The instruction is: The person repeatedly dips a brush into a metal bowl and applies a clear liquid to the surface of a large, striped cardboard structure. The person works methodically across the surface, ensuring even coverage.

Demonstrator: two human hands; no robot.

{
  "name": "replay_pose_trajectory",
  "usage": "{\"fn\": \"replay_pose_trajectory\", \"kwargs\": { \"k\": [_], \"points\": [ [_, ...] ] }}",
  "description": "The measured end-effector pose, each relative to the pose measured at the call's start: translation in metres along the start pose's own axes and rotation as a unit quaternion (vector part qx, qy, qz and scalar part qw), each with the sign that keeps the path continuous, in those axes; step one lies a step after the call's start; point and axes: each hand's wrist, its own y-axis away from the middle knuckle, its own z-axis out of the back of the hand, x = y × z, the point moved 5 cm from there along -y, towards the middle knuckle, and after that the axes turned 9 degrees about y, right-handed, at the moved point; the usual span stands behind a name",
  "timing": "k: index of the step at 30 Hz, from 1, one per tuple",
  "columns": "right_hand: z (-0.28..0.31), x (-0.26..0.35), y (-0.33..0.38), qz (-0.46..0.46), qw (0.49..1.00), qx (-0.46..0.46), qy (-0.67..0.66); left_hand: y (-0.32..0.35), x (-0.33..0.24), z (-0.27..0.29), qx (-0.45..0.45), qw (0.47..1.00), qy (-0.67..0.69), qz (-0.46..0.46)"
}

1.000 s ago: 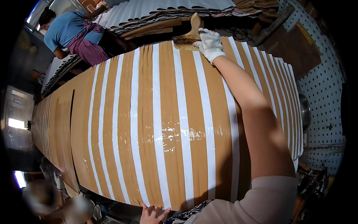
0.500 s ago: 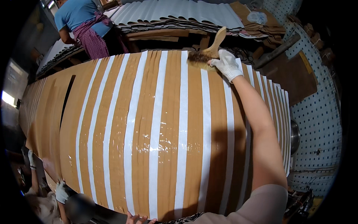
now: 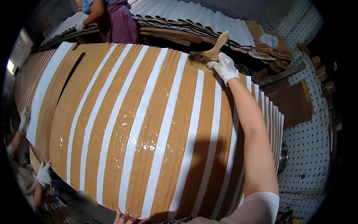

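Closest to me, at the lower edge, the left hand point(image 3: 127, 218) has its fingers apart on the near rim of the overlapping brown sheets point(image 3: 149, 130). Its palm is cut off, so I cannot tell whether it grips. If those fingers pressed unevenly or slid, I think the layers could shift and the white strips point(image 3: 162, 138) lose their even spacing. Wet, glossy streaks lie across the middle, so a sleeve or forearm dipping there could smear them, and the shadow on my right makes coverage hard to judge.

At the far rim, the gloved right hand point(image 3: 225, 68) is closed around the flat wooden-handled brush point(image 3: 212, 55), its bristles down by the strip ends. With the arm reaching so far, I'd worry about weak control: bristles could catch a loose end and fold it, or drip over the rim.

Off left, a co-worker's gloved hand point(image 3: 44, 175) at the sheets' edge could tug them.

I can read no brand, label or writing anywhere, from the brush handle to the rippled pale sheets point(image 3: 194, 18) beyond.
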Motion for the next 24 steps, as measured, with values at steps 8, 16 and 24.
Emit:
{"fn": "replay_pose_trajectory", "kwargs": {
  "k": [8, 16, 24],
  "points": [
    [0.006, 0.068, -0.035, 0.040, 0.996, 0.038, -0.075, 0.025, 0.019, -0.067, -0.004, 0.994, -0.093, -0.054],
    [-0.001, 0.132, -0.049, -0.024, 0.994, -0.088, -0.057, 0.034, 0.028, -0.123, -0.066, 0.903, -0.360, -0.226],
    [-0.060, 0.190, -0.077, 0.031, 0.999, -0.017, -0.035, 0.031, 0.035, -0.123, -0.232, 0.965, -0.087, -0.088]
  ]
}}
